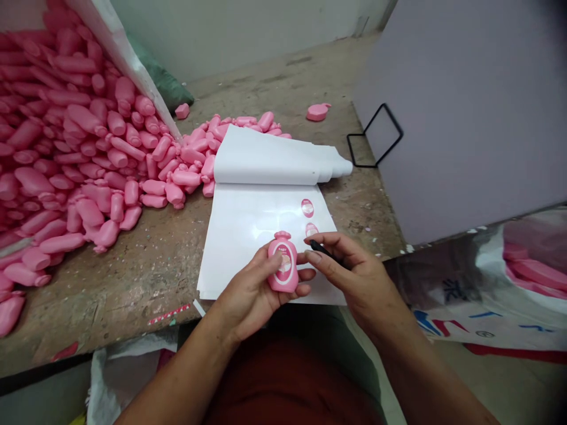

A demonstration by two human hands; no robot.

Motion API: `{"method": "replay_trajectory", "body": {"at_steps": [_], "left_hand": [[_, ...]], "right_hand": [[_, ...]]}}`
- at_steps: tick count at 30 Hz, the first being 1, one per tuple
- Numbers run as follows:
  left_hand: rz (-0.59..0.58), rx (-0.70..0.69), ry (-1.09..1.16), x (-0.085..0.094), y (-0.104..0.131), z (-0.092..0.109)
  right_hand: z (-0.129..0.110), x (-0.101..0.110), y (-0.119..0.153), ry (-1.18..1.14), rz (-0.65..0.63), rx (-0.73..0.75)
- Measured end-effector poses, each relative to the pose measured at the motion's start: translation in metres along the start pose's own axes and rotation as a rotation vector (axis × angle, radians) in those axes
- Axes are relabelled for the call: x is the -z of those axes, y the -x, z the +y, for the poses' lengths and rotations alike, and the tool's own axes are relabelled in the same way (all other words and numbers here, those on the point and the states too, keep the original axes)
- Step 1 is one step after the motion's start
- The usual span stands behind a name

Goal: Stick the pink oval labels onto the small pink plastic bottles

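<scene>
A pink bottle (283, 283) with an oval label on its front is in my left hand (254, 289), the thumb resting on the label. Close to its right side, my right hand (354, 271) pinches a thin black tool (325, 250). Beneath both hands lies a white sticker sheet (239, 230) with two oval stickers at its right; the upper sticker (307, 208) is in full view, and the lower one (312, 229) is partly covered by my right hand. The sheets' far part is folded back into a loose roll (266, 156).
Pink bottles (88, 124) pile up at the left and spill behind the paper. One pink piece (317, 112) lies farther back. At the right stand a grey panel (465, 118), a black wire frame (376, 136) and a sack (469, 313) of pink items.
</scene>
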State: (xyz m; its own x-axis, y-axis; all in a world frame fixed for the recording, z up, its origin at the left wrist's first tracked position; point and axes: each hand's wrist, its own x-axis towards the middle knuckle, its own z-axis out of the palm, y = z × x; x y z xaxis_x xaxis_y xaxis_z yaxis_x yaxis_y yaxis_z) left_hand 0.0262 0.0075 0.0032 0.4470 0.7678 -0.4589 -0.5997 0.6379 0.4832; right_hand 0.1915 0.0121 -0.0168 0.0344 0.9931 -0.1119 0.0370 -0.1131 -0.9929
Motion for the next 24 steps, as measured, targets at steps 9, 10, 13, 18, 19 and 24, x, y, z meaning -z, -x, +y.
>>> {"method": "replay_trajectory", "body": {"at_steps": [9, 10, 13, 18, 19, 24], "left_hand": [[-0.009, -0.006, -0.168, 0.003, 0.008, -0.001], [-0.015, -0.01, -0.193, 0.004, 0.009, -0.001], [-0.018, -0.042, -0.262, 0.007, 0.012, -0.003], [-0.013, -0.091, -0.344, 0.008, 0.012, -0.006], [-0.013, -0.098, -0.348, 0.007, 0.011, -0.007], [-0.001, -0.092, -0.395, 0.022, 0.026, 0.003]], "right_hand": [[-0.012, -0.01, 0.003, 0.182, -0.043, 0.027], [-0.013, -0.01, 0.002, 0.18, -0.055, 0.031], [-0.012, -0.01, -0.001, 0.117, -0.086, 0.02], [-0.007, -0.011, -0.007, 0.074, -0.097, -0.01], [-0.006, -0.011, -0.007, 0.098, -0.099, -0.002], [0.002, -0.01, 0.001, 0.175, -0.147, 0.102]]}}
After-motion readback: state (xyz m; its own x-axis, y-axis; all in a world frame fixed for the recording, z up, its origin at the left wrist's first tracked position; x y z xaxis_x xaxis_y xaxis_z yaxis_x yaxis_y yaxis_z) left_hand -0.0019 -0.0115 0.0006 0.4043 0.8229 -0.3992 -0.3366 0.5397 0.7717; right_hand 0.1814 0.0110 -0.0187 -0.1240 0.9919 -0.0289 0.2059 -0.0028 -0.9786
